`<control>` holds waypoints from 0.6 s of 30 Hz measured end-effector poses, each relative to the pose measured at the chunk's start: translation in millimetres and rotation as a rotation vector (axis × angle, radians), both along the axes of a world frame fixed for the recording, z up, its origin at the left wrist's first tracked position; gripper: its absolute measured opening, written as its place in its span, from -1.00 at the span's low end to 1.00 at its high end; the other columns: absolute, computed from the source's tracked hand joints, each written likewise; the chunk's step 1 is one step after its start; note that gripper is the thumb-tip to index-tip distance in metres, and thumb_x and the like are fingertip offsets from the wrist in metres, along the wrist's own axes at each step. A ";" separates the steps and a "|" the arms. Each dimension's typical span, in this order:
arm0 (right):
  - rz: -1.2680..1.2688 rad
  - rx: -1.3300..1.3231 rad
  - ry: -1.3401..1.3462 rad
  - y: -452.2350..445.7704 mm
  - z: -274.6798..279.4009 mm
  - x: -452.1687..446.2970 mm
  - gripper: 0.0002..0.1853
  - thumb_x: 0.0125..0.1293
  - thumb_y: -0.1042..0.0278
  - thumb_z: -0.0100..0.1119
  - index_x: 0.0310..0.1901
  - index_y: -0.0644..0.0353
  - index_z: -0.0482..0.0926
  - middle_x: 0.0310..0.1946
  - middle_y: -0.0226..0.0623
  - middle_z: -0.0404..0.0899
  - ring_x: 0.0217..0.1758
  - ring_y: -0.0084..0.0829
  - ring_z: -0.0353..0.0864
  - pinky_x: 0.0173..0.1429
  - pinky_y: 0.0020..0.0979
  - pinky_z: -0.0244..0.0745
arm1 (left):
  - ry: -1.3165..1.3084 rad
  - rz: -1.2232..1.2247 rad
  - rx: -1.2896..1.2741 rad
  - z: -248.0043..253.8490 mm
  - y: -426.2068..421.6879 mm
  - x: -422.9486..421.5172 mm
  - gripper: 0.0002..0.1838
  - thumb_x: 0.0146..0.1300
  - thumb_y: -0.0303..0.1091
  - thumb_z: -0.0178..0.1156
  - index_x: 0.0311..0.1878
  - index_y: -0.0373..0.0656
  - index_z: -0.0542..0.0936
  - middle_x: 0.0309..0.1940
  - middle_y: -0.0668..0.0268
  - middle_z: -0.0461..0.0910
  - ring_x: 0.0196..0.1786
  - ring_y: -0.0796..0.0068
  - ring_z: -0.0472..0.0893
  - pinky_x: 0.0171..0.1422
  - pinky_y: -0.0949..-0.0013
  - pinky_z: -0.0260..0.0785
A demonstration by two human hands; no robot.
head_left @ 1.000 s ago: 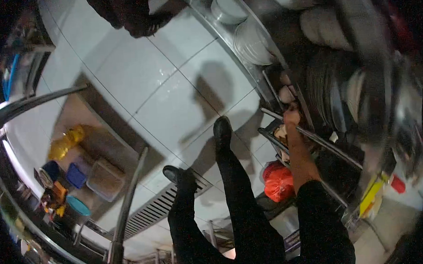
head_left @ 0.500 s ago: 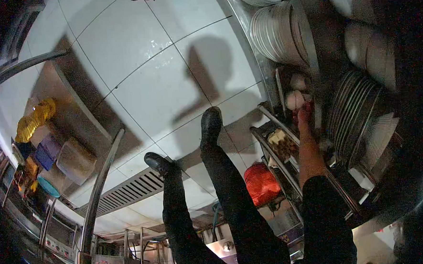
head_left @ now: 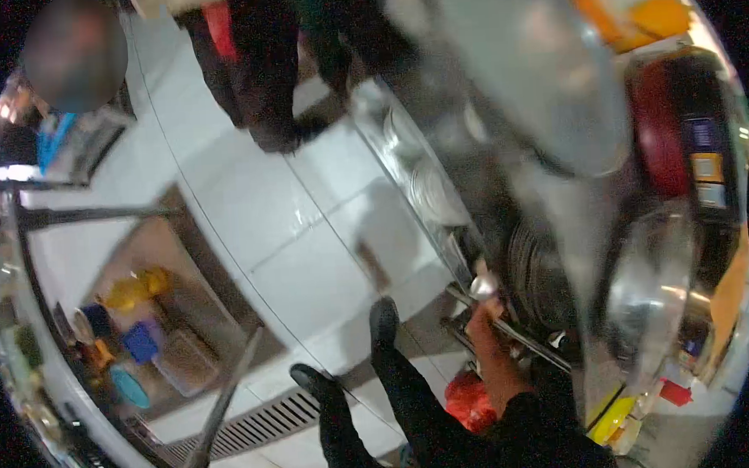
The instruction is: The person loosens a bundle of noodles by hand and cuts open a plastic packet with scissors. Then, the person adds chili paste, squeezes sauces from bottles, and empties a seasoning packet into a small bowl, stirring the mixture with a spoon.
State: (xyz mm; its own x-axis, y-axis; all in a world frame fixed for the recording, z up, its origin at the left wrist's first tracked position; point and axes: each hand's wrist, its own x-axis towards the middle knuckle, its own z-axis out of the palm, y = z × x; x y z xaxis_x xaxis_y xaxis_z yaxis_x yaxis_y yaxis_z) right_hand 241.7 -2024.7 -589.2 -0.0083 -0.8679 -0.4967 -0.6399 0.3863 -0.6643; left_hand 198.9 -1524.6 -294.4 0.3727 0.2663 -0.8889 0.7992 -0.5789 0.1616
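Note:
My right hand reaches in from the lower right with its fingers closed round the edge of a small, shiny, pale bowl. Motion smears the fingers somewhat. The hand is at the lower shelf, beside a metal rail and left of a row of dark upright plates. A red plastic bag lies below my forearm. No part of my left hand shows.
Stacked white plates line the shelf. A large metal bowl stands on the counter at the right. Another person in dark clothes stands at the top. At the left, a low shelf holds a clear container and a turquoise bowl.
The view has swung up, showing the counter top and more of the other person. My right hand now has a small bowl, lifted from beside the small pale bowls on the shelf.

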 end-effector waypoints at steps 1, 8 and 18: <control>-0.045 0.098 -0.045 35.9 26.6 7.9 -0.20 0.47 -0.51 0.01 0.48 -0.05 0.35 0.27 -0.29 0.54 0.07 -0.30 0.56 0.03 -0.16 0.58 | -0.021 -0.011 -0.001 12.9 -0.7 13.5 -0.45 0.59 0.11 0.00 -0.04 -0.26 0.66 -0.24 -0.01 0.72 -0.11 -0.14 0.68 -0.02 -0.08 0.46; 0.328 1.106 -0.383 214.9 376.5 81.1 -0.43 0.52 -0.40 0.10 0.05 0.02 0.52 -0.46 -0.47 0.40 -0.50 -0.60 0.36 -0.33 -0.39 0.52 | -0.112 -0.100 -0.041 118.7 3.8 119.1 -0.44 0.60 0.13 -0.01 -0.03 -0.26 0.65 -0.23 -0.03 0.72 -0.09 -0.17 0.68 -0.01 -0.09 0.45; 1.322 -0.129 -0.621 131.7 642.6 306.7 -0.74 0.57 0.21 0.21 -0.15 0.27 0.60 -0.27 -0.23 0.53 -0.16 -0.37 0.58 -0.11 -0.25 0.49 | -0.262 -0.368 -0.093 255.6 40.0 319.8 -0.42 0.62 0.16 -0.04 -0.01 -0.26 0.63 -0.20 -0.05 0.71 -0.06 -0.21 0.67 0.01 -0.11 0.43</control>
